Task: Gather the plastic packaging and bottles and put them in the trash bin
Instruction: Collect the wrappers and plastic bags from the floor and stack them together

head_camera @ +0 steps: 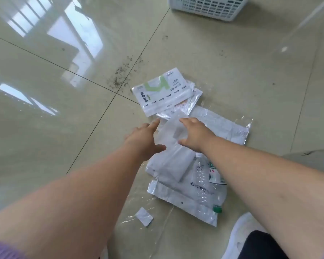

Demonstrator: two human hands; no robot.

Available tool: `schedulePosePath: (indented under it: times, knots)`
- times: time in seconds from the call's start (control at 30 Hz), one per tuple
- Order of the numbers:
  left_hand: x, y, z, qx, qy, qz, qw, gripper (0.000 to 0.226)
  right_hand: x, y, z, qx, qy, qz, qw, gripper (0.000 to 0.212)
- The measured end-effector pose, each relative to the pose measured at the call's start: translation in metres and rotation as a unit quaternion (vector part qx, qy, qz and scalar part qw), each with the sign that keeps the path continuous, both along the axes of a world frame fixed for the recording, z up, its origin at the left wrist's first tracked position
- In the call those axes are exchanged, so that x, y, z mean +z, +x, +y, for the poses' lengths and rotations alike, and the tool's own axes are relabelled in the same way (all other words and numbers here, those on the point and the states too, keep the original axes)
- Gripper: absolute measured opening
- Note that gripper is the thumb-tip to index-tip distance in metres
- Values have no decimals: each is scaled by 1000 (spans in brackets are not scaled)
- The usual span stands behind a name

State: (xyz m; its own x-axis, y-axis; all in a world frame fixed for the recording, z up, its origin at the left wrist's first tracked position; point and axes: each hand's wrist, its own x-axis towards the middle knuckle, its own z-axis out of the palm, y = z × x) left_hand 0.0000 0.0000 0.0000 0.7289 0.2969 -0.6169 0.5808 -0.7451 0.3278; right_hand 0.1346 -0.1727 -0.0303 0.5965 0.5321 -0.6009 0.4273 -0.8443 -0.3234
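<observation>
A heap of plastic packaging lies on the tiled floor. At its far end is a white pouch with a green stripe point(157, 91). A frosted clear bag point(171, 141) lies in the middle, with my left hand point(145, 139) on its left edge and my right hand point(195, 135) on its right edge, fingers spread. I cannot tell whether either hand grips it. A silver-edged white bag point(226, 128) sits to the right. Two clear bottles lie nearer me: one with a green cap point(204, 186), one with a green label point(216, 174).
A white perforated basket point(209, 6) stands at the top of the view, beyond the heap. Dark crumbs point(120, 75) are scattered on the floor by a tile joint. A small plastic scrap point(144, 216) lies near me. My white shoe point(239, 238) is at the bottom right.
</observation>
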Motion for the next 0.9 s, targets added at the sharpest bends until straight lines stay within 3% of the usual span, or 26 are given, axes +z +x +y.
schedulePosePath:
  times: [0.07, 0.13, 0.2, 0.3, 0.4, 0.5, 0.7, 0.8, 0.9]
  knots:
    - [-15, 3, 1, -12, -42, 34, 998, 109, -19, -7, 3, 101, -60, 19, 993, 93]
    - [-24, -3, 1, -34, -63, 79, 994, 107, -38, -25, -4, 175, -124, 10, 977, 69]
    - [-28, -7, 4, -59, -67, 97, 991, 104, -52, -37, -13, 187, -122, -31, 974, 43]
    - [-29, -7, 15, -31, -70, 91, 993, 98, -61, -35, -22, 185, -99, -64, 976, 22]
    - [-22, -9, 18, -2, -82, 81, 993, 91, -54, -23, -26, 130, -71, -38, 988, 6]
    - [-9, -15, 11, -7, -99, 63, 993, 87, -41, -13, -31, 46, -37, -9, 998, 16]
    - [27, -32, -17, 57, -167, -4, 984, 98, 32, -37, -30, -63, 111, 47, 991, 11]
    - [47, -42, -25, 136, -205, -42, 968, 83, 62, -49, -28, -183, 211, 106, 954, 14]
    - [62, -49, -19, 227, -267, -77, 933, 60, 81, -48, -25, -339, 298, 150, 880, 19]
